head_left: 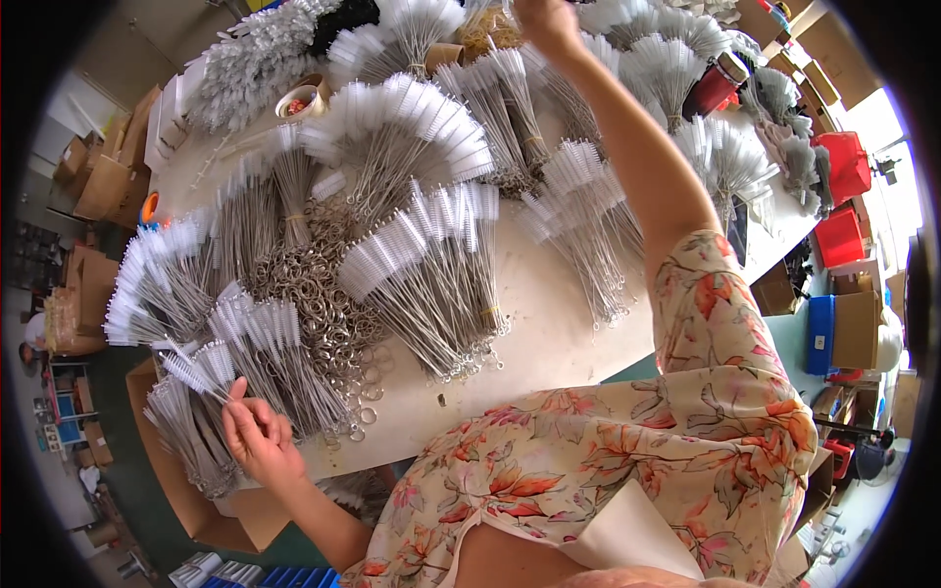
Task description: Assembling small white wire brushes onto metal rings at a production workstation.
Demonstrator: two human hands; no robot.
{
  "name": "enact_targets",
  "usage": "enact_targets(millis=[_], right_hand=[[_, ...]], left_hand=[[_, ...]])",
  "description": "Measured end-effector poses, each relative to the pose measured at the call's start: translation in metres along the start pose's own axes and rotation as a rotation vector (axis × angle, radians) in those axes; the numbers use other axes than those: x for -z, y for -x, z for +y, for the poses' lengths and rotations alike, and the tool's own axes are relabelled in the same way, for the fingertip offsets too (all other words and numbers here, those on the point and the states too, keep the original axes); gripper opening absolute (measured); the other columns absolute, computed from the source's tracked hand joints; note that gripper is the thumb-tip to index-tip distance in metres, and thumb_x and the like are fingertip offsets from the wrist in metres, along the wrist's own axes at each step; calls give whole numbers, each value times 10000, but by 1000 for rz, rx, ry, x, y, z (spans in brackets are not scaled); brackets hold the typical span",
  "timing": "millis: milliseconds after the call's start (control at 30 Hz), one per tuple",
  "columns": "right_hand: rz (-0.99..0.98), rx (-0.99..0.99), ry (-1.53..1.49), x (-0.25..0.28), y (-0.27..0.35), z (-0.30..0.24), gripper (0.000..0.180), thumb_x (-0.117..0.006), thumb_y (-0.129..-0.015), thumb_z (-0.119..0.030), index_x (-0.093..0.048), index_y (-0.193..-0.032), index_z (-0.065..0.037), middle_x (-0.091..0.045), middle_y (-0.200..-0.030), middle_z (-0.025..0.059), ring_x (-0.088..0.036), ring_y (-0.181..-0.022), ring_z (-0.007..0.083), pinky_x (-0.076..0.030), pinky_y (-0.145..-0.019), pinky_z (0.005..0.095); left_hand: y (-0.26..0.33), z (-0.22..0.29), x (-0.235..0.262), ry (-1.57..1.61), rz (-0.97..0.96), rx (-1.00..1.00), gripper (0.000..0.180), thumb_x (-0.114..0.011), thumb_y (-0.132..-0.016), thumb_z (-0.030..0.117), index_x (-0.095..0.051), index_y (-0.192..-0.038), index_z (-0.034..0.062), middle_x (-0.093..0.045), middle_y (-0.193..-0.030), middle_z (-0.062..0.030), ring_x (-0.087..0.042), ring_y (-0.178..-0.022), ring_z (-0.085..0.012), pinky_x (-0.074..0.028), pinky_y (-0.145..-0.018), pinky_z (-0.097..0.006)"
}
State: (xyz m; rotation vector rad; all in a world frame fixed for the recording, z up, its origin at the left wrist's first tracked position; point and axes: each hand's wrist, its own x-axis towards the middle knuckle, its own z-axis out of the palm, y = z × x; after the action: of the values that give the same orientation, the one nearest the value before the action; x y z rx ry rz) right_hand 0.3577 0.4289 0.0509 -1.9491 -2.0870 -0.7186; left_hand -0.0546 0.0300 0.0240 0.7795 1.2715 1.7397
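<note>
Left hand (257, 436) sits at about 7 o'clock, at the near table edge, fingers curled with thumb and fingertips pinching the wire stems of a small bunch of thin twisted-wire brushes with white bristle tips (201, 367). That bunch lies just above the hand, toward 10 o'clock from it; long axis runs from lower right to upper left, bristle ends pointing up-left, loop ends down toward the palm. Just right of the hand, a heap of small silver metal key rings (323, 304) spreads over the pale worn tabletop (549, 333). At centre, a fanned bundle of the same white-tipped wire brushes (431, 279) lies with bristles up-left and loops toward 5 o'clock. The floral-sleeved right arm stretches to 12 o'clock; right hand (545, 22) is far across the table, well apart from the held bunch, partly cut by the frame edge, so its grip cannot be told. Red plastic bins (845, 196) stand at 2 o'clock.
</note>
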Motion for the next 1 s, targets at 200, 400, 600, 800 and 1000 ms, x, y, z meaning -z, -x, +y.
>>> enact_targets(millis=[200, 400, 600, 800, 1000], right_hand=[[12, -255, -386, -62, 13, 127, 196, -582, -768, -258, -672, -902, -147, -659, -867, 73, -619, -851, 268, -481, -742, 393], [-349, -297, -338, -48, 54, 129, 334, -542, -751, -361, -633, -995, -152, -636, -965, 144, -585, -963, 343, -465, -801, 438], [261, -86, -398, 2, 47, 118, 266, -448, -894, -275, -552, -981, -46, -618, -955, 139, -603, -873, 335, -481, -725, 441], [98, 18, -1991, 130, 145, -64, 134, -489, -885, -186, -542, -836, -73, -526, -695, 9, -506, -547, 104, -448, -470, 252], [-511, 37, -1851, 162, 257, -130, 263, -502, -906, -240, -535, -1067, -35, -527, -1038, 66, -501, -939, 122, -421, -798, 283]], left_hand=[[7, -14, 21, -64, 16, 60, 306, -448, -942, 244, -565, -1037, -22, -428, -684, 2, -289, -494, -16, -193, -382, -151], [12, -25, 8, 28, 41, 104, 261, -457, -935, 208, -575, -970, -22, -434, -704, 0, -312, -518, -24, -210, -403, -152], [10, -27, -28, -95, -66, 101, 243, -483, -916, 200, -591, -970, -11, -443, -677, 5, -321, -512, -28, -224, -399, -169], [8, -23, -131, -229, -404, -152, 215, -480, -897, 37, -562, -1090, -8, -485, -641, 5, -429, -478, -36, -338, -412, -177], [6, -53, -170, -336, -471, -448, 205, -519, -855, -18, -550, -1056, 7, -539, -758, -47, -554, -603, -97, -445, -508, -223]])
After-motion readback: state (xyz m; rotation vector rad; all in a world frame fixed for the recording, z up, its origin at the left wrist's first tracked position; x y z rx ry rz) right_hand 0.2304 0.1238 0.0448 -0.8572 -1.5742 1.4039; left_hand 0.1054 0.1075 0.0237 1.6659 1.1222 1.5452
